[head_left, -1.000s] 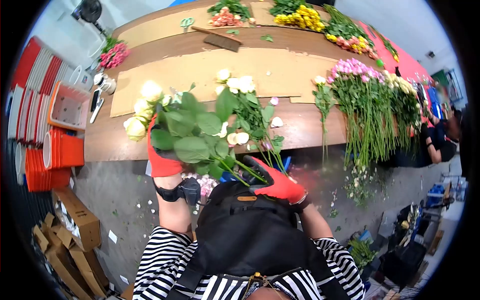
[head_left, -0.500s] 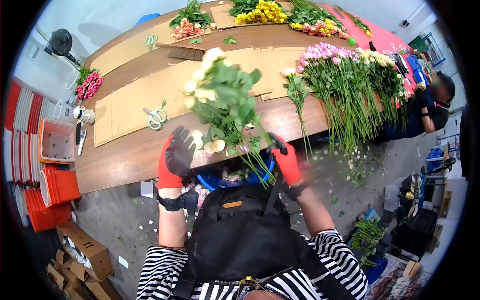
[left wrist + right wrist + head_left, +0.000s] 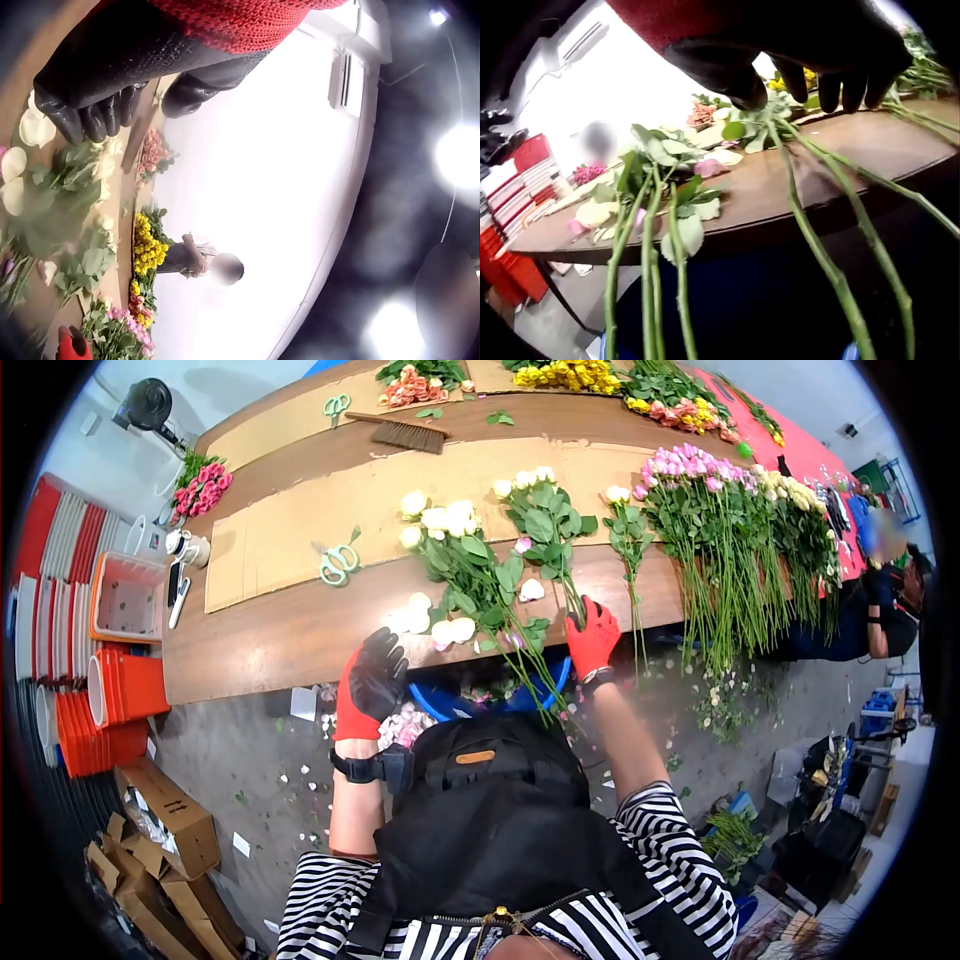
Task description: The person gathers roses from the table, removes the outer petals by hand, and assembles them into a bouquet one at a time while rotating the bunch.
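Observation:
White roses with leafy green stems lie in a bunch [image 3: 455, 545] near the table's front edge. Just right of it rests a smaller bunch of white roses [image 3: 540, 520], its stems pointing toward me. My right hand [image 3: 593, 635], in a red and black glove, is at those stems; in the right wrist view its thumb and fingers hang apart just above the stems [image 3: 810, 217]. My left hand [image 3: 372, 685], gloved alike, hovers at the front edge near loose pale petals [image 3: 452, 631], fingers extended and holding nothing. Scissors [image 3: 338, 563] with pale green handles lie on the cardboard.
A single white rose stem [image 3: 628, 535] and a long row of pink roses [image 3: 700, 470] lie to the right. A blue tub [image 3: 490, 700] sits under the edge. A brush [image 3: 405, 433] lies farther back. Another person [image 3: 885, 600] stands at far right.
My right hand has carried the white roses from my left hand over to the right and laid them on the table. The left hand has let go, uncovering the scissors, and stays near the edge.

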`<action>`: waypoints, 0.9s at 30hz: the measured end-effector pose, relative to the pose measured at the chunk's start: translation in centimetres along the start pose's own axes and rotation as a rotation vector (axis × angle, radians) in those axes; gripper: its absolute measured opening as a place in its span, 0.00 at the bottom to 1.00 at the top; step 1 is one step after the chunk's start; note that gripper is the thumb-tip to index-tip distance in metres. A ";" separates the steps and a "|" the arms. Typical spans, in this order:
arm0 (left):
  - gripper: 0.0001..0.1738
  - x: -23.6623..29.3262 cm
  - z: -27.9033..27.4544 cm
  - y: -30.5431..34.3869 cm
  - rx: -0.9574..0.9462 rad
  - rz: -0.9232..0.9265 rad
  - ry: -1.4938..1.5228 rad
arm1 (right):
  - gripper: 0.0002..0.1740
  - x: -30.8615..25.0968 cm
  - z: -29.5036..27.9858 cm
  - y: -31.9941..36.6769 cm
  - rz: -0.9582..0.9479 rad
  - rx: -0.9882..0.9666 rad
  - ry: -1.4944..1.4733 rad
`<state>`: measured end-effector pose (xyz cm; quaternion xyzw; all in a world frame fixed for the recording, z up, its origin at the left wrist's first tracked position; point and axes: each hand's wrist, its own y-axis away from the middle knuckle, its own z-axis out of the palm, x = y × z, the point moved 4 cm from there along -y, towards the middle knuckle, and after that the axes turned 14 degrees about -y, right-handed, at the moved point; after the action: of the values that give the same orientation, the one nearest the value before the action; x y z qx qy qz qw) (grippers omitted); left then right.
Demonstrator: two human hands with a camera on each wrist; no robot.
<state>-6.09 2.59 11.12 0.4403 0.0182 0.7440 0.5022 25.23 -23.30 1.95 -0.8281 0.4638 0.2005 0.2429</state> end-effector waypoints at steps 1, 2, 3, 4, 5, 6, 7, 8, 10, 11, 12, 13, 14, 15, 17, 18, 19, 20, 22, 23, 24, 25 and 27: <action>0.24 -0.2 -0.1 0.0 0.005 0.001 0.009 | 0.29 -1.2 0.5 0.6 -0.073 -0.040 -0.031; 0.24 -0.3 -0.2 -0.1 0.008 0.004 0.017 | 0.29 -2.4 0.9 1.2 -0.146 -0.077 -0.063; 0.25 -0.8 -0.5 -0.5 -0.011 0.003 0.023 | 0.27 -4.5 1.0 1.7 -0.230 -0.173 -0.111; 0.24 -0.8 0.1 -0.4 -0.018 0.007 -0.001 | 0.27 -5.5 1.9 2.4 -0.252 -0.195 -0.053; 0.24 -0.9 0.8 -0.4 -0.025 0.012 -0.024 | 0.27 -6.2 2.9 3.1 -0.274 -0.216 0.006; 0.24 -1.0 1.6 -0.3 -0.031 0.018 -0.047 | 0.27 -6.6 3.7 3.6 -0.298 -0.237 0.063; 0.24 -1.0 1.9 -0.4 -0.009 0.004 -0.063 | 0.24 -6.6 4.0 3.7 -0.280 -0.215 0.039; 0.24 -0.8 2.2 -0.5 -0.009 0.017 -0.076 | 0.24 -6.4 4.4 3.5 -0.205 -0.175 -0.020; 0.24 -0.2 2.9 -0.2 -0.003 0.041 -0.097 | 0.23 -6.5 3.9 2.8 -0.057 -0.107 -0.138; 0.23 0.1 3.1 -0.1 0.042 0.051 -0.126 | 0.20 -6.6 2.9 2.7 -0.097 -0.032 -0.236; 0.23 0.3 2.6 -0.3 0.056 0.053 -0.133 | 0.19 -6.8 1.8 2.3 -0.046 -0.063 -0.389; 0.22 0.3 1.9 -0.8 0.071 0.056 -0.138 | 0.18 -7.9 0.1 2.4 -0.074 -0.040 -0.457; 0.22 0.6 1.4 -1.1 0.085 0.061 -0.143 | 0.17 -9.1 -1.7 2.6 -0.103 -0.017 -0.526; 0.21 1.3 2.4 -1.0 0.122 0.115 -0.188 | 0.16 -9.9 -3.2 2.9 -0.062 -0.070 -0.578; 0.21 2.6 3.8 -1.2 0.071 0.292 -0.429 | 0.14 -13.1 -6.8 3.6 0.000 -0.140 -0.637; 0.21 3.5 4.8 -1.2 0.059 0.340 -0.490 | 0.13 -12.3 -6.3 4.2 0.018 -0.163 -0.771; 0.21 4.2 5.8 -1.4 0.035 0.342 -0.469 | 0.13 -11.3 -5.6 5.1 0.011 -0.171 -0.858; 0.22 4.8 6.9 -1.6 0.008 0.343 -0.447 | 0.14 -10.7 -5.3 5.9 0.006 -0.179 -0.943; 0.22 6.2 8.9 -1.6 -0.032 0.382 -0.571 | 0.14 -11.6 -6.0 7.5 -0.006 -0.140 -1.062; 0.22 6.2 9.5 -1.8 -0.113 0.373 -0.457 | 0.14 -11.8 -6.1 8.0 0.019 -0.193 -1.044; 0.23 6.1 10.0 -1.9 -0.197 0.362 -0.345 | 0.13 -13.1 -7.0 8.1 -0.019 -0.242 -1.026; 0.21 6.0 10.2 -1.7 -0.263 0.355 -0.327 | 0.14 -12.1 -6.0 8.8 -0.012 -0.296 -1.028; 0.19 6.1 10.9 -0.4 -0.236 0.633 -0.606 | 0.15 -11.1 -4.9 9.8 0.055 -0.420 -1.050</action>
<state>0.83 2.92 21.48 0.5617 -0.3503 0.6955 0.2794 11.84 -23.16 9.90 -0.6353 0.2521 0.6799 0.2657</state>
